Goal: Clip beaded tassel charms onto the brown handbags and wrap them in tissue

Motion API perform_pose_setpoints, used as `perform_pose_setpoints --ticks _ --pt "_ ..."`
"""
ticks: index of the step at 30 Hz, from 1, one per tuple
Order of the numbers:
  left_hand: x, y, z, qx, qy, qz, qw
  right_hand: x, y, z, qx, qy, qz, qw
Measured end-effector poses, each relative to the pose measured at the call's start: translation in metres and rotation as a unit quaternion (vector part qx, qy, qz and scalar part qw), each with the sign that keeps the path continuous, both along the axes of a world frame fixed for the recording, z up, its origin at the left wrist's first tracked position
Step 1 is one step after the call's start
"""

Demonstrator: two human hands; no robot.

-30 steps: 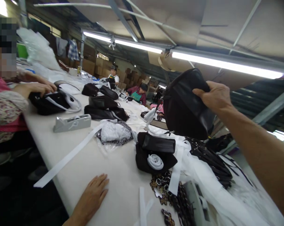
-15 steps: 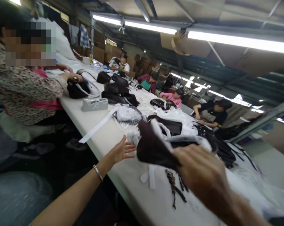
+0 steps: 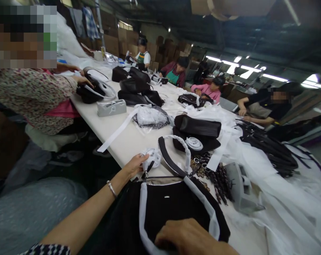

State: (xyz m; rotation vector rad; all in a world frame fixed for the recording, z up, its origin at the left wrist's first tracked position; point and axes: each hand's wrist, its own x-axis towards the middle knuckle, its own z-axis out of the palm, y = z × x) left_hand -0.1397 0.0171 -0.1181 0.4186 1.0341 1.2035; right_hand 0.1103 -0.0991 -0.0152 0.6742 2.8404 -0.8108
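- Black bag (image 3: 171, 205): soft matte fabric-like body, small pale label on front, shiny tan strip at mouth. Sits over bench's (image 3: 134, 143) near edge, close to wearer.
- Wrapped straps (image 3: 203, 202): smooth pale-white sleeving, tube-shaped, running down both sides of bag front.
- Handle (image 3: 167, 156): black arch above bag mouth, white-wrapped length bowed beside it.
- Left hand (image 3: 135, 165): at bag's upper left corner, fingertips pinching white coil (image 3: 153, 157), a rounded loose bundle. Smooth silver bracelet (image 3: 111, 188) on wrist.
- Right hand (image 3: 185, 230): over lower bag front, fingers curled; cannot tell if gripping or just resting.
- Beyond bag, mid-bench: stacked dark bags (image 3: 197, 126), boxy, leathery sheen, tight white spiral (image 3: 194, 143) at their front.
- Just beside stack: dark chains (image 3: 220, 187), mottled brown-black links, metal rings.
- Gray tape dispensers: one (image 3: 111, 108) along bench's near edge, other (image 3: 236, 184) past chains.
- White strip (image 3: 118, 132): flat, limp, reaching bench's near edge; its other end by crinkly clear-plastic bundle (image 3: 152, 117).
- Further up same edge: co-worker's speckled floral sleeve (image 3: 62, 85), hands at another black bag with white-wrapped strap.
- Toward bench's far edge: heaped black straps (image 3: 264, 148), sheer white sheeting (image 3: 251, 173) rumpled alongside.
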Motion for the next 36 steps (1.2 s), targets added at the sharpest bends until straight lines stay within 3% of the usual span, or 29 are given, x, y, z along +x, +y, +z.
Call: perform_pose_setpoints --ticks 2,4,7,10,12,14,18,21,23,25,27,28,30,33,36 --pt "0.001 0.001 -0.002 0.012 -0.028 0.018 0.999 0.001 0.027 0.025 -0.118 0.034 -0.091 0.988" --pt "0.002 0.0 0.0 0.023 -0.056 0.029 0.998 -0.004 0.061 0.035 -0.142 0.075 -0.195 0.968" --pt "0.003 -0.004 0.007 0.022 -0.09 0.023 0.995 -0.022 0.117 0.022 -0.178 0.12 -0.335 0.918" --pt "0.001 -0.005 0.015 0.033 -0.114 -0.01 0.993 -0.041 0.159 -0.006 -0.341 0.195 -0.429 0.813" --pt "-0.002 -0.003 0.019 0.052 -0.117 -0.019 0.992 -0.049 0.175 -0.022 -0.426 0.269 -0.437 0.745" --pt "-0.005 0.0 0.02 0.06 -0.115 -0.016 0.991 -0.052 0.183 -0.032 -0.463 0.315 -0.432 0.707" --pt "0.0 0.008 0.024 0.07 -0.127 -0.01 0.989 -0.051 0.192 -0.039 -0.49 0.341 -0.396 0.698" --pt "0.01 0.011 0.03 0.119 -0.129 0.044 0.984 -0.049 0.197 -0.035 -0.496 0.372 -0.391 0.681" --pt "0.014 0.008 0.033 0.16 -0.121 0.109 0.974 -0.044 0.196 -0.03 -0.494 0.364 -0.388 0.688" --pt "0.015 0.002 0.035 0.184 -0.112 0.158 0.964 -0.037 0.192 -0.025 -0.5 0.306 -0.358 0.727" --pt "0.012 -0.008 0.034 0.193 -0.103 0.177 0.959 -0.031 0.187 -0.019 -0.533 0.23 -0.297 0.758" --pt "0.01 -0.014 0.033 0.197 -0.097 0.181 0.959 -0.03 0.185 -0.016 -0.553 0.216 -0.271 0.758" --pt "0.008 -0.025 0.032 0.2 -0.08 0.185 0.959 -0.032 0.187 -0.011 -0.585 0.246 -0.253 0.73" --pt "0.007 -0.035 0.036 0.2 -0.016 0.164 0.966 -0.045 0.2 -0.009 -0.58 0.346 -0.324 0.662" --pt "0.011 -0.032 0.049 0.211 0.128 0.018 0.969 -0.056 0.214 -0.015 -0.558 0.416 -0.408 0.591"
